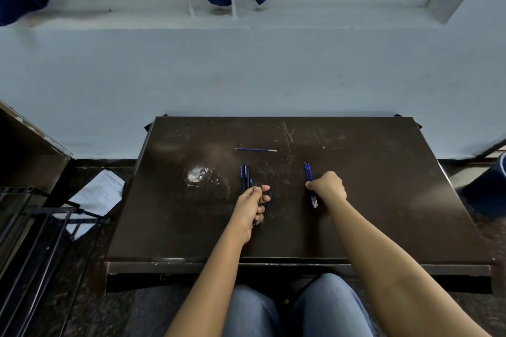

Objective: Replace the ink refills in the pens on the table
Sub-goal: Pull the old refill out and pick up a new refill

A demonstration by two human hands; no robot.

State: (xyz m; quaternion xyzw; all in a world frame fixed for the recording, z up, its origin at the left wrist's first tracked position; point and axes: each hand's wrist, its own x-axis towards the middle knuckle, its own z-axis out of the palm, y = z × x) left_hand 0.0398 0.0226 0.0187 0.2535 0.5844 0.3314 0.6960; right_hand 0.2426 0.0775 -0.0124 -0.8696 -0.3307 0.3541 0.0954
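left hand (250, 208): fingers curled round held pen (267, 201), centre-front of table (369, 200); cannot tell if pen touches the top
right hand (328, 186): fist curled, thumb pinching refill bundle (308, 172); one end of the bundle points away, the other sticks out under the palm
spare pens (244, 175): dark barrels lying side by side on table, just beyond left hand fingertips; exact count unclear
loose refill (256, 149): alone, crosswise, farther back, well apart from both hands
table surface: dark, scratched, whitish scuff left of spare pens
floor: paper sheet (100, 194) left of table
step (judged): one refill needs separating from the bundle for the held pen; cannot tell if the barrel is opened yet
progress (judged): early, spare pens look untouched
handling (judged): refills very light, thin, slightly bendy, smooth plastic, roll easily; pens light, stiff, a bit slick
where to hold (judged): refill near its middle between thumb and forefinger, clear of the inky tip; pen at barrel on both sides of the joint to twist
risk (judged): bundle fanning out or rolling off, refill kinking if forced
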